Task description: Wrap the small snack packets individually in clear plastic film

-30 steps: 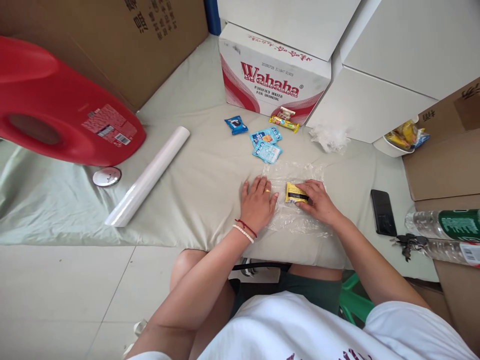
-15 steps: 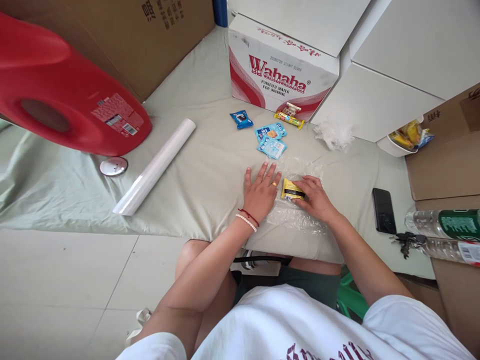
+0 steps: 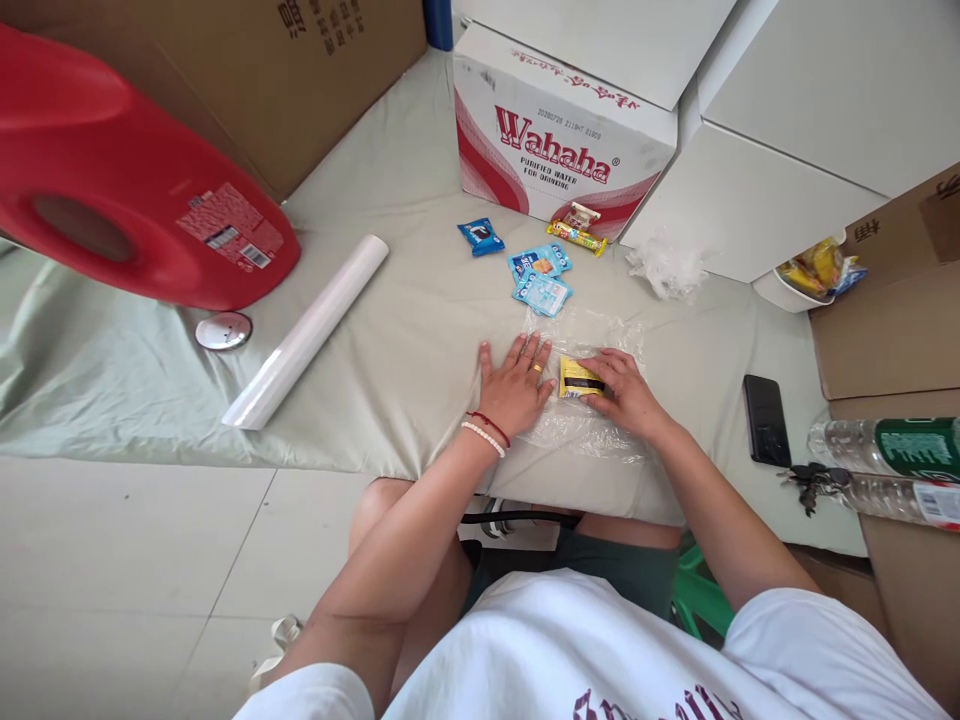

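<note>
Left hand (image 3: 517, 385) lies flat, fingers spread wide, on the clear film's (image 3: 592, 435) left edge. Right hand (image 3: 626, 392) fingers grip the yellow snack packet (image 3: 579, 378) at mid-film, near the table's (image 3: 405, 360) front edge — bare cloth leftward.

We are looking down at a pale tiled floor (image 3: 112, 560), and thin grey lines are running between the big tiles. A soft green-grey cloth (image 3: 390, 340) is lying over something low and flat, and it is hiding so much that we cannot tell what is under it. The cloth is hanging over the near edge in folds. A brown cardboard box (image 3: 247, 60) is standing at the far left. White boxes (image 3: 787, 100) are piling up at the far right. A green stool (image 3: 701, 600) is peeking out down below. Soft, even light is falling on everything and making only faint shadows.
</note>
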A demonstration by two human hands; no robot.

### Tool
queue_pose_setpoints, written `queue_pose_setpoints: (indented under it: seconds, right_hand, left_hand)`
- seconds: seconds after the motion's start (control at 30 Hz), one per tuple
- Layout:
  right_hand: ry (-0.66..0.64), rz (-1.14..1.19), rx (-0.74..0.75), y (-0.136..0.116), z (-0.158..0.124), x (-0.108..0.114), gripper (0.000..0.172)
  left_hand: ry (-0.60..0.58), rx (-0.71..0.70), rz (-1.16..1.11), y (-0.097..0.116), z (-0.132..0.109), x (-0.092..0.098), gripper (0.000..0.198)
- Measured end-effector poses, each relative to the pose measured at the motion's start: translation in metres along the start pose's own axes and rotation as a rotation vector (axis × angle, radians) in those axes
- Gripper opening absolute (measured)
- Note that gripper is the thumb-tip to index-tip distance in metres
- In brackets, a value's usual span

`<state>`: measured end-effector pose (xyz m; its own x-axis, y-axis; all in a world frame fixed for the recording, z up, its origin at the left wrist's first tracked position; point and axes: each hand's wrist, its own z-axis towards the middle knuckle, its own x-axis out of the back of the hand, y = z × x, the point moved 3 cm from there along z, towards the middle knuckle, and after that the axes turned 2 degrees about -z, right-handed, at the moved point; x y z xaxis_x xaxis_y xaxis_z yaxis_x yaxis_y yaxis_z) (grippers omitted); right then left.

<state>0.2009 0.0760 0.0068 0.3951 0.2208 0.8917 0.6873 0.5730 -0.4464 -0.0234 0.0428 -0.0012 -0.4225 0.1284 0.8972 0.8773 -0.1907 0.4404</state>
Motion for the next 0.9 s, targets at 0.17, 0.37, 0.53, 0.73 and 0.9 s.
queue_pose_setpoints:
  seconds: [0.17,0.37,0.53,0.73,0.9]
  right_hand:
    - [0.009,-0.003,0.000,0.008,-0.004,-0.005,0.060]
    - [0.058,-0.025,-0.036,-0.002,-0.016,0.008,0.061]
    - [0.162,0.018,-0.062,-0.022,-0.056,0.026,0.051]
    - [0.120,0.019,-0.003,-0.032,-0.089,0.010,0.078]
    - [0.025,0.102,0.023,-0.027,-0.085,0.018,0.039]
  left_hand:
    - [-0.031,-0.011,-0.042,-0.009,0.005,0.008,0.058]
    - [0.049,0.066,-0.038,-0.019,0.012,0.013,0.055]
    - [0.196,-0.007,0.017,-0.017,0.012,0.025,0.057]
    - [-0.069,-0.322,-0.058,-0.012,0.011,0.024,0.058]
    - [-0.159,-0.214,-0.125,-0.025,0.012,0.022,0.052]
